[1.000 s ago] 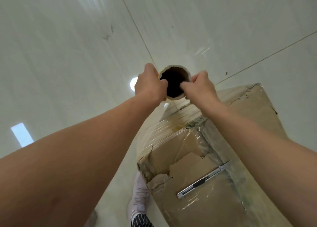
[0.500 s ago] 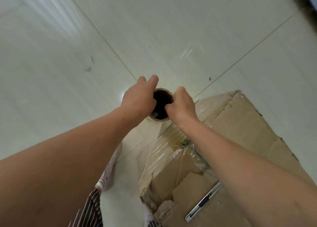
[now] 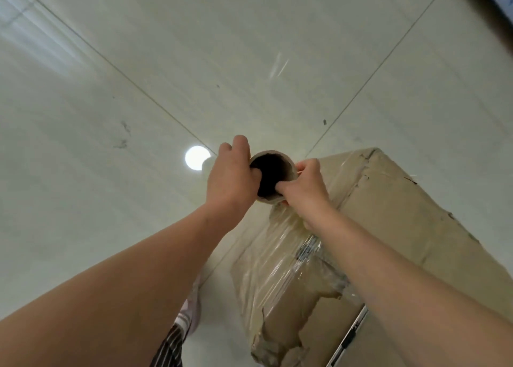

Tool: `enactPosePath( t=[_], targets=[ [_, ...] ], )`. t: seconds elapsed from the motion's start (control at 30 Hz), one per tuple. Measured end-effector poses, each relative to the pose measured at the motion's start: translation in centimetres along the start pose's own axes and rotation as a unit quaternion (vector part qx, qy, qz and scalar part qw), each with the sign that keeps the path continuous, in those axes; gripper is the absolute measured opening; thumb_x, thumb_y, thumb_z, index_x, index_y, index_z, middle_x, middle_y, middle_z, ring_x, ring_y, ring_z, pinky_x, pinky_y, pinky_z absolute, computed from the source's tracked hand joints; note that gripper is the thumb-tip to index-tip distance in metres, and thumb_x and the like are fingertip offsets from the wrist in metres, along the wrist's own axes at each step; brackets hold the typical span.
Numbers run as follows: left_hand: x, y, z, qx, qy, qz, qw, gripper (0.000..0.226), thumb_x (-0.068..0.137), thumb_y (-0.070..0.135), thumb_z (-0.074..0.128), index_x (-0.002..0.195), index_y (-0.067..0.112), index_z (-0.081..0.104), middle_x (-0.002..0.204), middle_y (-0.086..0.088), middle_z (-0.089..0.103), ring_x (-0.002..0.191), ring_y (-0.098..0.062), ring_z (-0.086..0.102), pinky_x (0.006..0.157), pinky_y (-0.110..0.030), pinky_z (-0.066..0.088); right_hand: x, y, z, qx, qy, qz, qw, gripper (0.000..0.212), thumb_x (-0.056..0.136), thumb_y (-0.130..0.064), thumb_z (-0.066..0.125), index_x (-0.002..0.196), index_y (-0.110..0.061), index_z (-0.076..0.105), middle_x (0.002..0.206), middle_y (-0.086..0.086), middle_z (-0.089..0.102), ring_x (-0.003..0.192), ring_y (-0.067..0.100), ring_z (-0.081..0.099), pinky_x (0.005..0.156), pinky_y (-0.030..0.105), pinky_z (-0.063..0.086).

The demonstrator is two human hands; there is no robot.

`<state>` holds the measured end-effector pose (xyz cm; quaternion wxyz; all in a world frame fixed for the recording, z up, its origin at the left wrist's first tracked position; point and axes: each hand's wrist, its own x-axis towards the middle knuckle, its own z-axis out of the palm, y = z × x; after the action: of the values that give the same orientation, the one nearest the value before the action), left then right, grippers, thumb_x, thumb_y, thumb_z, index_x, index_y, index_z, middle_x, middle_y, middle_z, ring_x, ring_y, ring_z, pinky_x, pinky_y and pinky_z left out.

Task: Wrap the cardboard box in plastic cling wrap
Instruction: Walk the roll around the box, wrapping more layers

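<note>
Nearer the cardboard box point(image 3: 402, 228) than a moment ago, the cling wrap roll point(image 3: 288, 164) is being held upright, left hand point(image 3: 230, 178) and right hand point(image 3: 302, 189) each gripping its stiff core rim, thumbs hooked inside. The film point(image 3: 280, 253), probably thin and easily torn, is stretching onto the box, which is standing on the floor point(image 3: 111, 228).

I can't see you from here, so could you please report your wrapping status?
Left hand and right hand both grip roll end. Film runs from roll onto cardboard box corner. Box cutter lying on top.
</note>
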<state>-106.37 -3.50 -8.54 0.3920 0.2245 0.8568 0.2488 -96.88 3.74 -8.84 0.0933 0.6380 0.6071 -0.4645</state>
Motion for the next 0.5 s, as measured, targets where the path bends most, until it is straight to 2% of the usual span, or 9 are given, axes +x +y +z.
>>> enactPosePath(
  t=[0.07, 0.13, 0.23, 0.27, 0.33, 0.43, 0.5],
  targets=[
    [0.2, 0.2, -0.2, 0.027, -0.014, 0.010, 0.999, 0.016, 0.085, 0.007, 0.048, 0.095, 0.015, 0.039, 0.095, -0.003, 0.043, 0.067, -0.019, 0.045, 0.050, -0.027, 0.033, -0.3, 0.3, 0.7, 0.135, -0.023, 0.066, 0.988, 0.036, 0.079, 0.004, 0.061, 0.097, -0.017, 0.037, 0.111, 0.008, 0.052, 0.075, 0.011, 0.053, 0.045, 0.016, 0.043],
    [0.9, 0.6, -0.5, 0.068, -0.026, 0.033, 0.997, 0.019, 0.083, 0.005, 0.049, 0.094, 0.016, 0.039, 0.096, -0.004, 0.044, 0.074, -0.026, 0.049, 0.053, -0.030, 0.036, -0.1, 0.0, 1.0, 0.142, 0.006, 0.073, 0.987, 0.033, 0.079, 0.006, 0.056, 0.095, -0.015, 0.038, 0.109, 0.009, 0.053, 0.076, 0.014, 0.054, 0.044, 0.016, 0.041],
    [2.1, 1.4, -1.0, 0.122, -0.051, 0.079, 0.988, 0.022, 0.081, 0.004, 0.050, 0.096, 0.016, 0.039, 0.096, -0.005, 0.045, 0.075, -0.028, 0.050, 0.056, -0.033, 0.038, 0.9, -1.1, 0.6, 0.009, 0.058, 0.021, 0.998, 0.027, 0.080, 0.005, 0.051, 0.095, -0.013, 0.039, 0.113, 0.009, 0.052, 0.091, 0.022, 0.053, 0.066, 0.023, 0.045],
    [2.5, 1.7, -1.2, 0.133, -0.059, 0.092, 0.985, 0.021, 0.081, 0.004, 0.049, 0.096, 0.016, 0.039, 0.096, -0.005, 0.045, 0.074, -0.027, 0.049, 0.056, -0.032, 0.038, 1.2, -1.5, 0.3, -0.044, 0.066, -0.014, 0.997, 0.025, 0.080, 0.005, 0.050, 0.096, -0.012, 0.040, 0.114, 0.010, 0.050, 0.096, 0.024, 0.053, 0.073, 0.027, 0.045],
    [3.3, 2.5, -1.4, 0.139, -0.066, 0.107, 0.982, 0.020, 0.082, 0.005, 0.048, 0.097, 0.015, 0.040, 0.095, -0.005, 0.046, 0.071, -0.026, 0.049, 0.056, -0.033, 0.039, 1.9, -2.5, -0.7, -0.145, 0.074, -0.102, 0.981, 0.026, 0.081, 0.005, 0.049, 0.102, -0.008, 0.044, 0.115, 0.010, 0.047, 0.099, 0.024, 0.050, 0.079, 0.030, 0.042],
    [4.4, 3.9, -1.1, 0.116, -0.070, 0.119, 0.984, 0.019, 0.083, 0.007, 0.050, 0.098, 0.014, 0.042, 0.097, -0.007, 0.047, 0.074, -0.029, 0.052, 0.062, -0.041, 0.049, 3.6, -3.7, -2.8, -0.301, 0.060, -0.252, 0.918, 0.027, 0.081, 0.005, 0.048, 0.106, -0.006, 0.044, 0.113, 0.010, 0.045, 0.099, 0.024, 0.046, 0.072, 0.031, 0.040],
    [4.6, 4.8, -0.3, 0.099, -0.075, 0.121, 0.985, 0.019, 0.082, 0.007, 0.051, 0.098, 0.014, 0.042, 0.098, -0.006, 0.046, 0.073, -0.027, 0.051, 0.060, -0.039, 0.047, 4.8, -3.9, -4.0, -0.379, 0.044, -0.307, 0.872, 0.027, 0.082, 0.005, 0.048, 0.106, -0.005, 0.043, 0.113, 0.010, 0.045, 0.102, 0.025, 0.045, 0.067, 0.031, 0.034]
  ],
)
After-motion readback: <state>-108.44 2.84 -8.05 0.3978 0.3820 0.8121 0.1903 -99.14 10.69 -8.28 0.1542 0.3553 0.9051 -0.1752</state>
